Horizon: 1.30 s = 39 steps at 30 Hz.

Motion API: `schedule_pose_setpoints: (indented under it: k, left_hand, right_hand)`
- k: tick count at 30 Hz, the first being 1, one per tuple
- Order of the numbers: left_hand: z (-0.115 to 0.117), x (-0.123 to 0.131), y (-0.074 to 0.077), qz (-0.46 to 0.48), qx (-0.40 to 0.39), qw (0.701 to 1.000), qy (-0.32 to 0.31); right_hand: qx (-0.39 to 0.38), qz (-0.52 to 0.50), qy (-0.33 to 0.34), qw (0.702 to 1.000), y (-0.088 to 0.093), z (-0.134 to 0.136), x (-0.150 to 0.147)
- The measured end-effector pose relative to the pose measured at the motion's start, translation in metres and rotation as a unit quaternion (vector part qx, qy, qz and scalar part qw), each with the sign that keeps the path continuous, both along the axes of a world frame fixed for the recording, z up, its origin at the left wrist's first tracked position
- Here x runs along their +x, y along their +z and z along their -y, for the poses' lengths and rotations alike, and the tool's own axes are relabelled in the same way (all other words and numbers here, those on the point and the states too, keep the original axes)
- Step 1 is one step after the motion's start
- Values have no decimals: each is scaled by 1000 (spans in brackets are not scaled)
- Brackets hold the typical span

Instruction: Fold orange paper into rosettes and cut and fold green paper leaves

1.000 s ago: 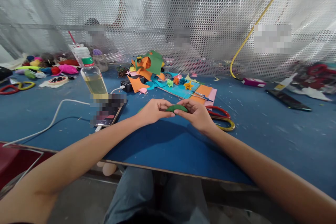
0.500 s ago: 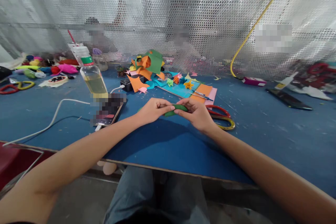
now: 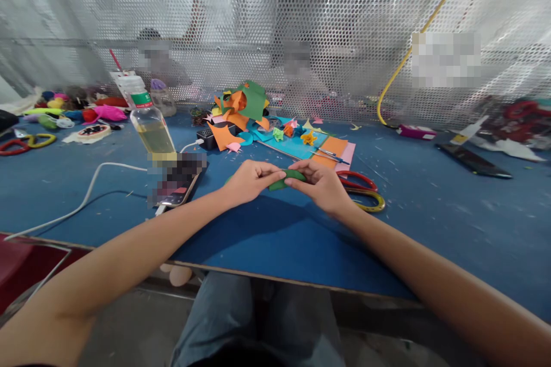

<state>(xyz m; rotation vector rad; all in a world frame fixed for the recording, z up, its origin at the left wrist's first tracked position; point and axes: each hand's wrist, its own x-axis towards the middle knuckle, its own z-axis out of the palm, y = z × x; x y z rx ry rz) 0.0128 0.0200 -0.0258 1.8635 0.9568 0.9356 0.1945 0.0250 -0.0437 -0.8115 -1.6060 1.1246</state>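
Note:
A piece of green paper (image 3: pixel 289 178), folded or curled, is pinched between my two hands above the blue table. My left hand (image 3: pixel 255 182) grips its left part with thumb and fingers, hiding much of that side. My right hand (image 3: pixel 321 184) grips the right end the same way. The thumbs point toward each other across the paper. Just right of my right hand lies a pair of scissors (image 3: pixel 369 200) with red and yellow handles, its blades hidden behind the hand. Beyond my hands lie orange paper (image 3: pixel 329 152) and a small orange paper star (image 3: pixel 309 137).
On the left are a charging phone (image 3: pixel 183 180), its white cable (image 3: pixel 97 175) and a bottle of yellowish liquid (image 3: pixel 150 126). A heap of paper scraps (image 3: pixel 252 100) sits at the back, before a perforated metal screen (image 3: pixel 258 11). A dark phone (image 3: pixel 473 160) lies far right.
Both hands stay in nearly the same place, still pinching the green paper. The view has shifted very slightly; nothing else has visibly moved.

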Motion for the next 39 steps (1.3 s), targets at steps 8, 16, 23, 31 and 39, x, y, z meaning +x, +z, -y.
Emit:
schedule_pose_setpoints:
  k: [8, 16, 23, 31, 39]
  left_hand:
    - [0, 0, 4, -15, -3, 1000, -3]
    - [-2, -1, 0, -42, -11, 999, -16]
    - [1, -1, 4, -40, -8, 999, -16]
    - [-1, -1, -3, -41, -8, 999, -12]
    - [-6, -2, -5, -25, -78, 995, -55]
  right_hand:
    - [-27, -4, 2, 1000, 1, 0, 1]
    - [-38, 0, -12, 999, 1, 0, 2]
    - [-52, 15, 16, 998, 4, 2, 3]
    - [-56, 84, 2, 995, 2, -1, 8]
    - [-91, 46, 45, 994, -4, -11, 11]
